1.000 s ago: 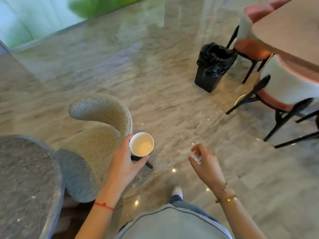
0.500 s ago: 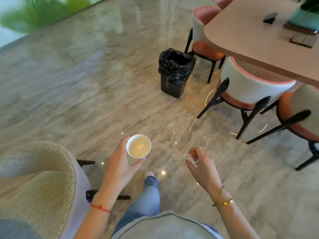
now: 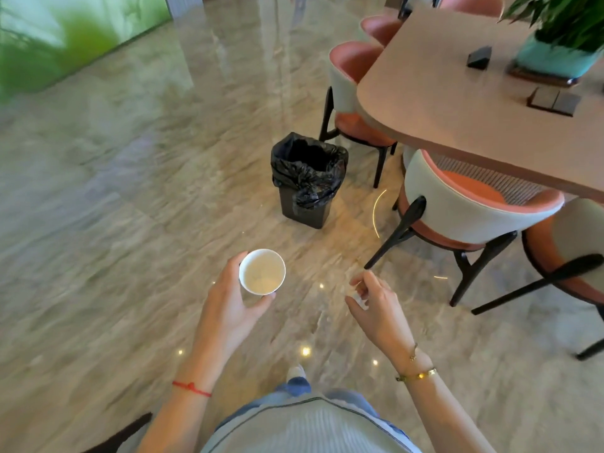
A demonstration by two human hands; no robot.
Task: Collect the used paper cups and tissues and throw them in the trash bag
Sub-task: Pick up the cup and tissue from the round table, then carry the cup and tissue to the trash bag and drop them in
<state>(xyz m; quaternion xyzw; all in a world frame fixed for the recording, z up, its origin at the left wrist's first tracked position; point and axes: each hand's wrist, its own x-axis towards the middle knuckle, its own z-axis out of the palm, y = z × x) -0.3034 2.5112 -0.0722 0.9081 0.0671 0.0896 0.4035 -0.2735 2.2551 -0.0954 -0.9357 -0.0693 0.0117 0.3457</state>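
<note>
Head view is showing me carrying the load toward the trash bag [image 3: 309, 165], which is lining a black bin [image 3: 305, 207] on the floor at centre frame, well ahead of me. My left hand [image 3: 228, 308] is wrapping the paper cup [image 3: 262, 272], rim up, low centre. My right hand [image 3: 379, 305] is pinching a small white scrap, likely tissue [image 3: 361, 297]. I am judging it best to keep the cup level and release only when directly over the opening.
</note>
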